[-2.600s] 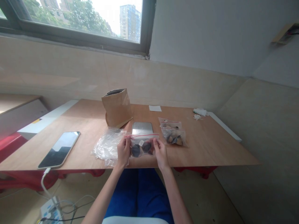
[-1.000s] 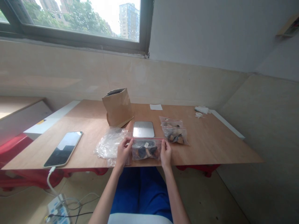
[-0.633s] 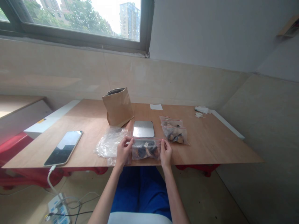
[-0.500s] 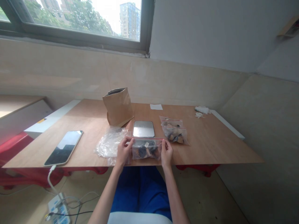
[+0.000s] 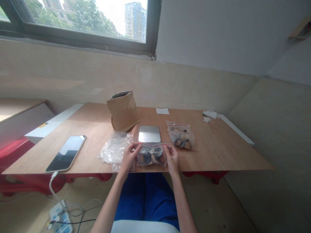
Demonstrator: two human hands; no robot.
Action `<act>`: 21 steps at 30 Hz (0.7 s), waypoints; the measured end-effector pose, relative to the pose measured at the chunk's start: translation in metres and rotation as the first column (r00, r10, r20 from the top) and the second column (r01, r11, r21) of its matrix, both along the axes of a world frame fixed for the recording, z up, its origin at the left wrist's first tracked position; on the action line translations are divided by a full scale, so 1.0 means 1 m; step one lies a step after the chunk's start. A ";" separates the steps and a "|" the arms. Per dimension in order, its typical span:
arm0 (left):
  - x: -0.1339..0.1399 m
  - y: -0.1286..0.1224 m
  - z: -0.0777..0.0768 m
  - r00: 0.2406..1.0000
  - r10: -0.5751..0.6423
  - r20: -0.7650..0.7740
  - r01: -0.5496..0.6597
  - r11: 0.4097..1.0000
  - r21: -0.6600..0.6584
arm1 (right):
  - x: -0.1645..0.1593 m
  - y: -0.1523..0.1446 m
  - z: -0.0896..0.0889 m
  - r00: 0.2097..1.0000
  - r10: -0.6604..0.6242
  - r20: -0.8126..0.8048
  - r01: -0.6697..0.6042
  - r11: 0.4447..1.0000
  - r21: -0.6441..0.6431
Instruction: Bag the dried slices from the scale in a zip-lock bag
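Observation:
Between my hands, at the table's front edge, is a clear zip bag (image 5: pixel 152 157) with a red seal strip. Dark and tan pieces and a small white label show through it. My left hand (image 5: pixel 129 158) pinches the bag's top left corner, and my right hand (image 5: pixel 172 159) pinches the top right. Just behind the bag lies a flat scale with a silver plate (image 5: pixel 149 134). To the left, a pile of clear plastic bags (image 5: pixel 114 148) reaches under my left hand. Filled zip bags (image 5: pixel 183 141) with similar pieces lie to the right of the scale.
An open brown paper bag (image 5: pixel 123 111) stands behind the plastic pile. A phone (image 5: pixel 66 153) on a white cable lies at left. White paper (image 5: pixel 162 111) and crumpled scraps (image 5: pixel 210 114) are toward the back. A power strip (image 5: pixel 60 216) sits on the floor.
My hands have moved slightly closer together along the bag's top edge. The red strip now bows and ripples where it was straight. Both hands keep their hold.

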State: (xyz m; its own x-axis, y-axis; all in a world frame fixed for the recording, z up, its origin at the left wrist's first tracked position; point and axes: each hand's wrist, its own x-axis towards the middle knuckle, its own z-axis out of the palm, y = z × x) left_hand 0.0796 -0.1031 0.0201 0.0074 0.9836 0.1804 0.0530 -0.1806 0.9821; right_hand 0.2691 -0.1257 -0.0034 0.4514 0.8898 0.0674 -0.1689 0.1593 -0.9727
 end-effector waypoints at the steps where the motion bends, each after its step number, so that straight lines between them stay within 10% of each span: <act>1: 0.000 0.000 0.000 1.000 0.009 0.003 -0.009 1.000 -0.005 | 0.000 0.000 0.000 1.000 -0.003 -0.001 0.003 1.000 0.003; 21: 0.001 -0.004 0.004 0.998 -0.045 0.048 0.047 0.998 -0.031 | 0.000 -0.003 0.005 0.997 0.061 -0.056 -0.060 0.998 0.027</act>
